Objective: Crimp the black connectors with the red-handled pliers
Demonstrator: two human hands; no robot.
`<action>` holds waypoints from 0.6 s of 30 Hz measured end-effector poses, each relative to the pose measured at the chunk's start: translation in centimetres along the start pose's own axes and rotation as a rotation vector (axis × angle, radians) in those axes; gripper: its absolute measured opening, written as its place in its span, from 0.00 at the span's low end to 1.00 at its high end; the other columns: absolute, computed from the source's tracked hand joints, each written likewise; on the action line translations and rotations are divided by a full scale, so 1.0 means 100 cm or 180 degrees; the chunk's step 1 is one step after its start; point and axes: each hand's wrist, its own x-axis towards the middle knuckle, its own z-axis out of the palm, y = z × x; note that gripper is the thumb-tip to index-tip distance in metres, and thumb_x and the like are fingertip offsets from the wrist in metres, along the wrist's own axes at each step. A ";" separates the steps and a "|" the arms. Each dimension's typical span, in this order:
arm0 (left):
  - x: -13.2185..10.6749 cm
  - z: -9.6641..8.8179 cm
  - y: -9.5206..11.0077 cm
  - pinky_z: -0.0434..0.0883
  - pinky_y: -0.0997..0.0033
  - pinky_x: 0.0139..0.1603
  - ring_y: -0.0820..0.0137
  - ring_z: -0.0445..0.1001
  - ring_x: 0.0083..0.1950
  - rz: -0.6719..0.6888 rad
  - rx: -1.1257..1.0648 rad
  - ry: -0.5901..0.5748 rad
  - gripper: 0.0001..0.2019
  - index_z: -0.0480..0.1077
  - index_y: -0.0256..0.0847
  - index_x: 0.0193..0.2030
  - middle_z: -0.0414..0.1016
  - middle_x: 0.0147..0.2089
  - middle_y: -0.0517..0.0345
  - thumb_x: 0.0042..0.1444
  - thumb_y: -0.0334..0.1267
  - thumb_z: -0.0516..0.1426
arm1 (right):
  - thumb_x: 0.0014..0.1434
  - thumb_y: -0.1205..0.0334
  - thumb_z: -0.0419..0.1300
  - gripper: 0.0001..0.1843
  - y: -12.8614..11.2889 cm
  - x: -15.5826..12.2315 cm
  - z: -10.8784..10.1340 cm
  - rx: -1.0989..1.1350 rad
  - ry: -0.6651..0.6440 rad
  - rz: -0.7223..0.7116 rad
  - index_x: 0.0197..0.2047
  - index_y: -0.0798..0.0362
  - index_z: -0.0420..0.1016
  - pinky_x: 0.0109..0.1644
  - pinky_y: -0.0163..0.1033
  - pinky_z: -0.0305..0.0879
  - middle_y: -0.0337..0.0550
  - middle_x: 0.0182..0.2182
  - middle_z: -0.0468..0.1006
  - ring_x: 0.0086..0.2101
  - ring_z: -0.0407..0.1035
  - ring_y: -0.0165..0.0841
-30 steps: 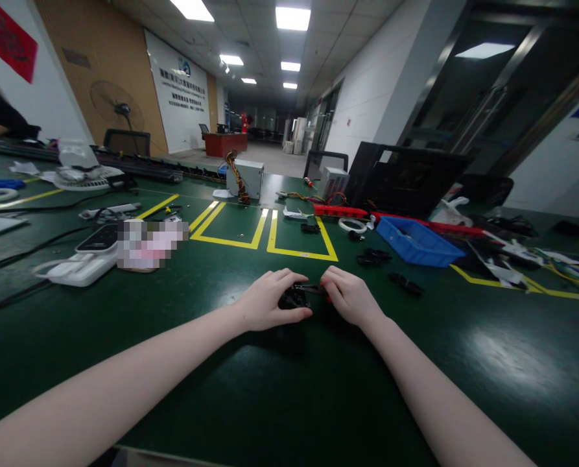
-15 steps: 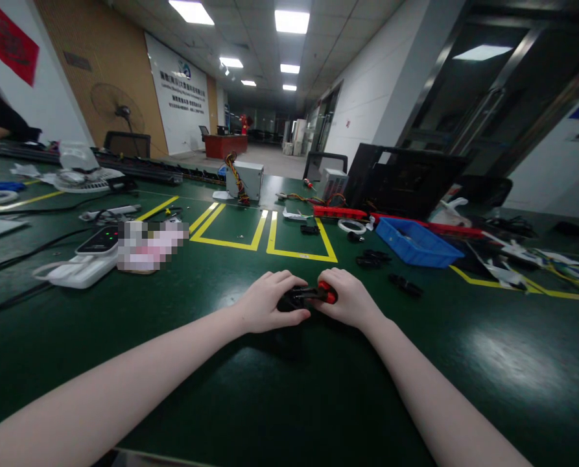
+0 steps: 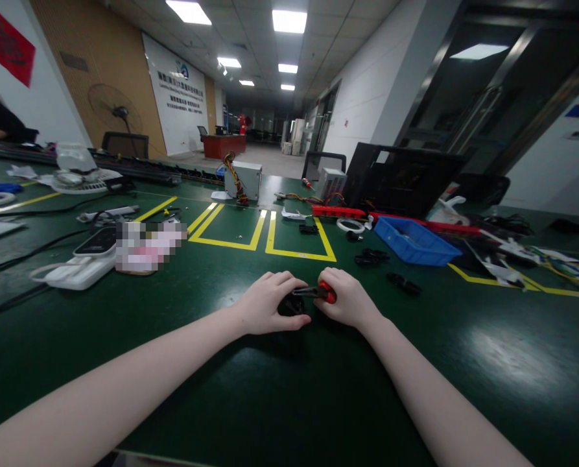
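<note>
At left, includes a white power strip (image 3: 82, 274); farther back, a standing fan (image 3: 120, 112). At far centre, has a computer power supply (image 3: 249, 180) with coloured wires (image 3: 237, 183); beyond, a red desk (image 3: 225, 147). At right, holds a blue tray (image 3: 428, 257).

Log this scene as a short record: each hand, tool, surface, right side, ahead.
left hand: curled around a black part
right hand: gripping red-handled pliers
tool: tip at the black part; contact unclear
surface: green table, yellow tape
right side: blue bin
ahead: power supply with wires
</note>
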 end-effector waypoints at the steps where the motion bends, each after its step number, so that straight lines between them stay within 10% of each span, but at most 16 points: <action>1: 0.000 0.000 0.000 0.67 0.60 0.52 0.59 0.72 0.51 -0.0005 -0.0001 0.0001 0.25 0.66 0.43 0.59 0.72 0.52 0.51 0.58 0.51 0.59 | 0.48 0.65 0.59 0.10 0.000 0.000 0.000 0.0008 -0.0009 0.0010 0.29 0.48 0.58 0.33 0.39 0.55 0.40 0.29 0.68 0.29 0.62 0.35; 18: -0.001 0.001 -0.002 0.69 0.58 0.53 0.58 0.72 0.53 0.0065 -0.0105 -0.0011 0.28 0.64 0.44 0.61 0.70 0.55 0.50 0.57 0.50 0.61 | 0.49 0.66 0.59 0.10 -0.003 0.000 -0.001 0.0123 -0.0228 0.0106 0.29 0.48 0.58 0.33 0.38 0.56 0.39 0.27 0.69 0.29 0.63 0.34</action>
